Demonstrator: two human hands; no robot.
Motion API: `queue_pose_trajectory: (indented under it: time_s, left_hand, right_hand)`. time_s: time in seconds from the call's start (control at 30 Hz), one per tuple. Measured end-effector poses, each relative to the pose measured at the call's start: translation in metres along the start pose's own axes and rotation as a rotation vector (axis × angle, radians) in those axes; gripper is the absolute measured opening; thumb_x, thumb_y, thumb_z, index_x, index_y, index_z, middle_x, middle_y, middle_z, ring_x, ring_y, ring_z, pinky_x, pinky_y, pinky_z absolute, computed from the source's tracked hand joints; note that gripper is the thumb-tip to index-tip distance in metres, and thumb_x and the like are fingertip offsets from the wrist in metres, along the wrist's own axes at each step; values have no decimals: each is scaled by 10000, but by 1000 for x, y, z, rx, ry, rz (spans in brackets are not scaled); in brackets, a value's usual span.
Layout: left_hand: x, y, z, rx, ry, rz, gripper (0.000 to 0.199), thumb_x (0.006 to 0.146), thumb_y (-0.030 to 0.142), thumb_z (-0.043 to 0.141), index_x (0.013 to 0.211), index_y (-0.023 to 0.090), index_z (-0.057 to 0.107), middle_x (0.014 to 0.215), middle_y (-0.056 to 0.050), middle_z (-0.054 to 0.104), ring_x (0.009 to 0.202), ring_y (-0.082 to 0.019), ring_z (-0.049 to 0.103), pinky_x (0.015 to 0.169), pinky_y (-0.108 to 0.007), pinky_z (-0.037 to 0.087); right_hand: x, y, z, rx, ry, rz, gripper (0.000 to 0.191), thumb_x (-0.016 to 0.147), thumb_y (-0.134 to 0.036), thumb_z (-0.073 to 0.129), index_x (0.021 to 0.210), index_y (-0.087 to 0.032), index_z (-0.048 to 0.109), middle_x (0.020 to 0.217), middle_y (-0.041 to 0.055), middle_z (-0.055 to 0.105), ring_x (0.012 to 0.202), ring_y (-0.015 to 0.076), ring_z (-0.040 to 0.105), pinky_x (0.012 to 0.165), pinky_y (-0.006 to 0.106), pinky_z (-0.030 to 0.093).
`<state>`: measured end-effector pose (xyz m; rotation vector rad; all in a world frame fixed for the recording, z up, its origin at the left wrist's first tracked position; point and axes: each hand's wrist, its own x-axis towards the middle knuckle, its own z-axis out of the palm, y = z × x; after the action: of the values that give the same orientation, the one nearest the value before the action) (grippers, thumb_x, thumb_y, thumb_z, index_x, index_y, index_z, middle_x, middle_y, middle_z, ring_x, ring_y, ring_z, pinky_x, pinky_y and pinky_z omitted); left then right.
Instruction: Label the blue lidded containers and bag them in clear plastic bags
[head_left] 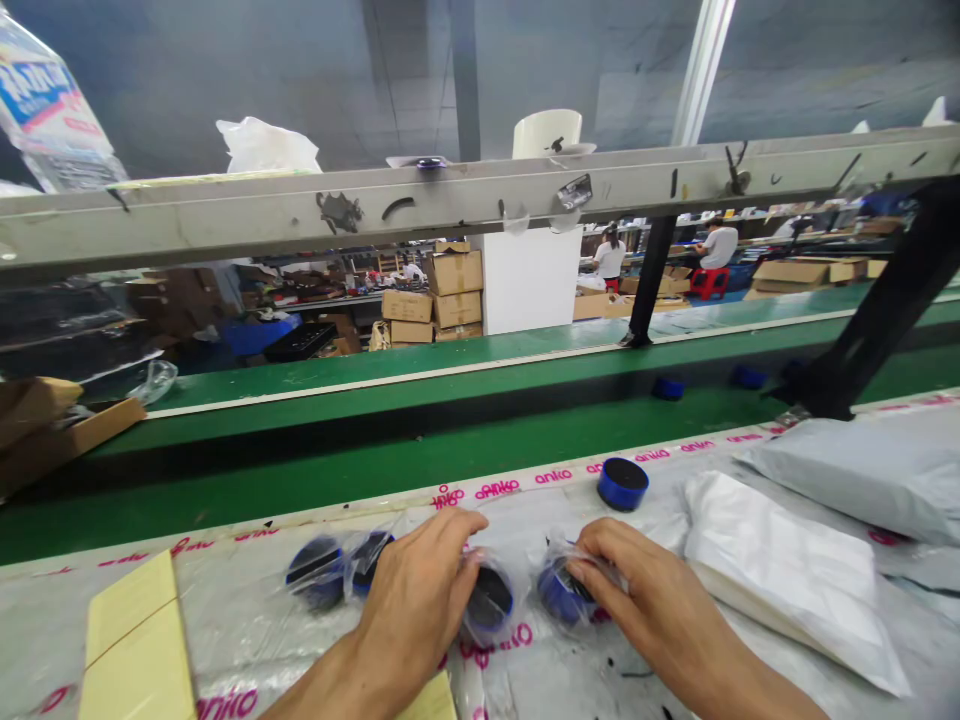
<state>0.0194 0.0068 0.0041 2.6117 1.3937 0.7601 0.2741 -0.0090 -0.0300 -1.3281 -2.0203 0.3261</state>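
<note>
My left hand [420, 590] is closed, thumb and fingers pinching the clear bag around a round blue piece with a black top [491, 598]. My right hand [630, 580] is closed too, gripping the clear bag of a second such blue piece [559, 592]; the fingers partly cover it. To the left of my left hand lie two more bagged blue pieces [315, 572], one partly hidden behind that hand. An unbagged blue piece [623, 484] sits beyond my right hand, near the table's far edge.
White plastic bags [787, 570] lie in a stack on the right. Yellow paper slips [139, 640] are at left. Beyond the table runs a green conveyor belt [300, 480] carrying several blue pieces [667, 388]. A metal shelf rail [450, 205] crosses above. People sit far back.
</note>
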Motion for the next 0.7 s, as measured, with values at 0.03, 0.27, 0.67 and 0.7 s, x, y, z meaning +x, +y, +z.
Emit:
queue_pose_trajectory:
  time_s: [0.03, 0.27, 0.67, 0.7]
  left_hand:
    - [-1, 3, -1, 14, 21, 30, 294, 915, 150, 508, 1191, 251, 520, 1160, -71, 678, 987, -228, 686, 793, -334, 530]
    - [-17, 5, -8, -165, -11, 113, 205, 887, 140, 509, 1039, 274, 485, 1398, -81, 541, 1234, -239, 587, 984, -381, 500]
    - [-25, 0, 20, -365, -349, -378, 1102, 643, 154, 673, 1580, 185, 94, 1442, -176, 548, 1298, -334, 544, 1088, -506, 428]
    - [-23, 1, 20, -363, -338, -371, 1045, 659, 154, 652, 1572, 184, 143, 1402, -166, 585, 1260, -328, 574, 1067, -499, 445]
  right_hand:
    - [-1, -2, -1, -19, 55, -31, 123, 981, -313, 523, 965, -239, 619, 962, 62, 661, 880, 244, 648, 749, 368, 535]
    - [-1, -41, 7, -251, 73, -480, 163, 847, -244, 689, 1007, -266, 664, 1383, 81, 563, 1330, 356, 442, 1070, 556, 413]
    - [8, -55, 31, -102, 30, -492, 174, 742, -72, 577, 815, -225, 617, 1189, 50, 674, 1238, 280, 529, 1098, 472, 388]
    - [8, -57, 30, -80, 66, -516, 185, 739, -61, 561, 809, -227, 605, 1103, 42, 699, 1158, 259, 580, 1083, 462, 402]
